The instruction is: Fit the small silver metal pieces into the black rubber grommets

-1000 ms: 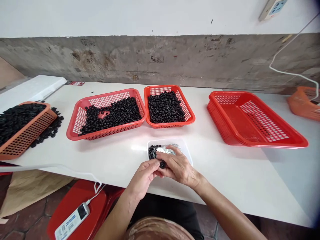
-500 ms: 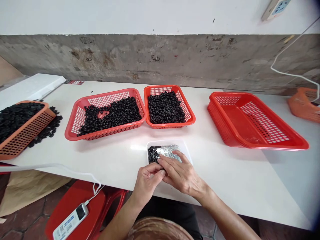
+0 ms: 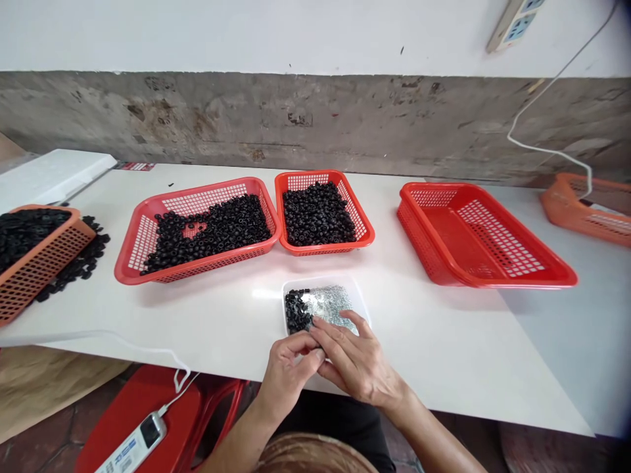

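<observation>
My left hand (image 3: 288, 371) is closed in a pinch at the table's front edge, thumb against forefinger. My right hand (image 3: 359, 364) meets it from the right, its fingers bent over the left fingertips and one finger raised. A dark sliver of a small black part shows between the touching fingertips; most of it is hidden. Just beyond the hands is a shallow white tray (image 3: 363, 299). Loose black pieces (image 3: 296, 312) fill its left side, and many tiny shiny silvery bits (image 3: 332, 302) cover the rest. The near part of the tray is behind my hands.
Beyond the tray, a pink-red basket (image 3: 131, 259) and a red basket (image 3: 365, 233) hold black ring-like pieces. Stacked red baskets (image 3: 434, 253) stand right. An orange basket (image 3: 46, 269) of black pieces is left, others spilled beside it. A power bank (image 3: 135, 447) lies on a red stool (image 3: 167, 394).
The view has shifted slightly, so the baskets appear farther left and the tray a little lower. Both hands keep nearly the same pose, fingertips together.
</observation>
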`<state>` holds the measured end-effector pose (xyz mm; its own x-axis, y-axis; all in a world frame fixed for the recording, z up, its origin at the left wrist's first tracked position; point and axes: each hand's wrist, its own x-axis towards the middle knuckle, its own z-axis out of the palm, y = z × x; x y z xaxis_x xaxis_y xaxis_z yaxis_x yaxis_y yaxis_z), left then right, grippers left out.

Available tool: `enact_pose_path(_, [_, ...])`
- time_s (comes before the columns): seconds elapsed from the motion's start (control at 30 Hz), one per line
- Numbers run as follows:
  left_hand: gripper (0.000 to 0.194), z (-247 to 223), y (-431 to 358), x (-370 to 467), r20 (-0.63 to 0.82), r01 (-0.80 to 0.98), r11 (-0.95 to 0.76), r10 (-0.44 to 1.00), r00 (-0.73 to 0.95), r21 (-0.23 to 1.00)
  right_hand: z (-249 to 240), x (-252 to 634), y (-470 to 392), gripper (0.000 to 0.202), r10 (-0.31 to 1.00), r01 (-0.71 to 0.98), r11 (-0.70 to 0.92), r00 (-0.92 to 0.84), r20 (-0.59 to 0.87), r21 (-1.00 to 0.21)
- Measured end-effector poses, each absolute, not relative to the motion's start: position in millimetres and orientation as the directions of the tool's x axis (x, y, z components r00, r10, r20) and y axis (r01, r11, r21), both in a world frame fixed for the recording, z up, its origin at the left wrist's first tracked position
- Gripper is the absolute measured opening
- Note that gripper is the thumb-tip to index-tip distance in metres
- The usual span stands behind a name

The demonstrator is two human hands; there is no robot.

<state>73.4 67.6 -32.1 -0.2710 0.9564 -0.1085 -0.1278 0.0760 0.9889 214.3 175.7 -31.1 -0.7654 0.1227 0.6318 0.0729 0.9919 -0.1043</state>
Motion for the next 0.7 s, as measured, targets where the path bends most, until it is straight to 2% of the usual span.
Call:
enact_pose_path(0.17, [0.023, -30, 69, 77, -0.122, -0.161, 0.084, 0.961, -0.246, 0.983, -28, 216, 172, 0.030, 0.113, 0.072, 0.993, -0.737, 0.667, -0.090])
enact_pose_path(0.4, [0.020, -31, 68, 83, -0.138, -0.213, 0.093, 0.968, -0.209, 0.973, -33, 219, 165, 0.027, 0.184, 0.097, 0.982, -0.695, 0.695, -0.163])
enact_pose_path(0.7, [0.020, -37, 66, 82, -0.106, -0.126, 0.075, 0.961, -0.254, 0.989, -44, 218, 154, 0.035, 0.301, 0.171, 0.952, -0.669, 0.680, -0.254])
